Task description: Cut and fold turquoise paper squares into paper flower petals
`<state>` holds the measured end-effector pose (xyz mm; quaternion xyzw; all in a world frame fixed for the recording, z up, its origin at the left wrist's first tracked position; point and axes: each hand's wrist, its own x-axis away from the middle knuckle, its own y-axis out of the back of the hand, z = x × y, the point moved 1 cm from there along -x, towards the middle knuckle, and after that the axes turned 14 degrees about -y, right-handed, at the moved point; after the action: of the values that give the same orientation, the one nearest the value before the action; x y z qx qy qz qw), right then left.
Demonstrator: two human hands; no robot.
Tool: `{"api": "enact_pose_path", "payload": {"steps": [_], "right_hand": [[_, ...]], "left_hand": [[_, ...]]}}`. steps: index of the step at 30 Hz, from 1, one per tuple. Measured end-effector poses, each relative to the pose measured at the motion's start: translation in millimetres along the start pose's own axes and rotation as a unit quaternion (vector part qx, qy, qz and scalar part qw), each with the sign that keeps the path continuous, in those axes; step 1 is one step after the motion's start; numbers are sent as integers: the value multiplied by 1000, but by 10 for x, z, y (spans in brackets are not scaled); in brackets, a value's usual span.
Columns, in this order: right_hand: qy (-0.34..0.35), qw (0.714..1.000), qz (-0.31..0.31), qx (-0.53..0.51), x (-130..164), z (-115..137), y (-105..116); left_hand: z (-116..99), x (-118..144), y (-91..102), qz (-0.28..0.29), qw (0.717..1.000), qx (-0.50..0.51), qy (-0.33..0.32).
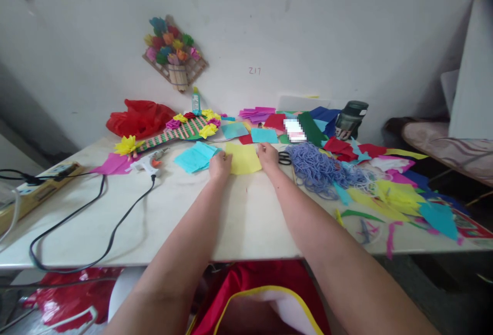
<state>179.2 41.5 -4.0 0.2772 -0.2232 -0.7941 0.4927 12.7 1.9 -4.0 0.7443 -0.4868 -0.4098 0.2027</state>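
Stretched between my two hands is a yellow sheet of craft paper [244,159], roughly square, just above the white table [246,222]. My left hand [221,166] pinches its left edge, and my right hand [268,157] grips the upper right corner. Touching or just behind my left hand lies a stack of light blue paper sheets [195,157]. Black-handled scissors [284,158] rest beside my right hand, their blades mostly hidden. Further left is a white glue gun [147,164] with an orange trigger.
A tangle of purple yarn [318,168] and scattered paper scraps [389,199] cover the right side. Paper flowers decorate a green striped piece [177,134] at the back left. A dark bottle [350,120] stands back right. The black cord [115,227] loops toward a power strip [42,191].
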Motion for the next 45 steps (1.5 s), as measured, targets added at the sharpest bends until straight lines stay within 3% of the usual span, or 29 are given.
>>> {"api": "enact_pose_path", "payload": {"steps": [5, 11, 18, 24, 33, 37, 42, 45], "right_hand": [[46, 993, -13, 105, -2, 150, -7], [160, 963, 67, 204, -111, 345, -205], [156, 942, 157, 252, -282, 416, -497], [155, 934, 177, 270, -425, 479, -655], [155, 925, 178, 298, -542, 530, -843], [167, 938, 135, 271, -545, 561, -806], [200, 954, 62, 214, -507, 625, -584], [176, 970, 63, 154, -477, 628, -435]], "left_hand": [[-79, 35, 49, 37, 998, -53, 14], [-105, 63, 25, 33, 999, -33, 28], [-46, 53, -16, -16, 1000, 10, -5], [-78, 71, -19, -24, 999, -7, -20], [-70, 65, -59, 7, 999, -5, -31], [-69, 55, -65, 15, 1000, 10, -21], [-80, 45, -53, 22, 999, 27, -18], [-92, 42, -43, 25, 998, 44, -24]]}}
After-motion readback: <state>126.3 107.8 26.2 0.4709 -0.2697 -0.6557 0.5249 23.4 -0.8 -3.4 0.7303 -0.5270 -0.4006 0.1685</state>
